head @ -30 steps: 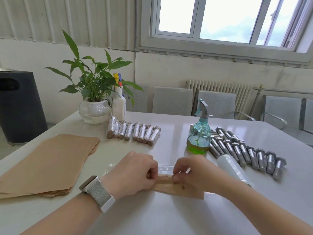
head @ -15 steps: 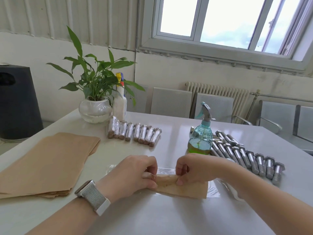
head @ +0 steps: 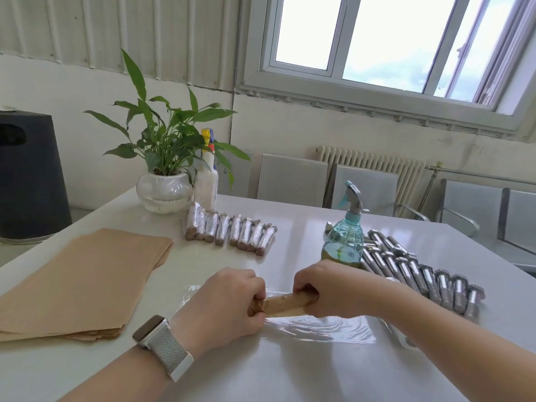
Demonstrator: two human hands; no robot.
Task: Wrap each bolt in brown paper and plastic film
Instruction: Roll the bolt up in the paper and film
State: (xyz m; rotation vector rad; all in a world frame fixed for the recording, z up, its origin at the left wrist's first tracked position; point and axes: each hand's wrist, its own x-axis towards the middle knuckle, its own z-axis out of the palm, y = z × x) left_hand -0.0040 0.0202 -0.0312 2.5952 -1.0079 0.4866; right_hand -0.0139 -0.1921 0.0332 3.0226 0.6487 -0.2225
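Note:
A bolt rolled in brown paper [head: 285,303] lies on a sheet of clear plastic film [head: 322,329] near the table's front. My left hand [head: 229,306] grips its left end and my right hand [head: 327,288] grips its right end; both ends are hidden inside my fingers. A stack of brown paper sheets [head: 81,280] lies at the left. Several wrapped bolts [head: 229,232] sit in a row behind. Several bare steel bolts [head: 417,274] lie in a row at the right. The film roll [head: 398,339] is mostly hidden behind my right forearm.
A blue spray bottle [head: 346,233] with green liquid stands just behind my right hand. A potted plant [head: 164,192] and a white bottle [head: 206,181] stand at the back left. Chairs [head: 293,177] line the far table edge. A dark bin [head: 29,181] stands left of the table.
The flat brown paper has been rolled up into a tight tube around the bolt. Both hands now curl round its ends, and the film lies spread out in front.

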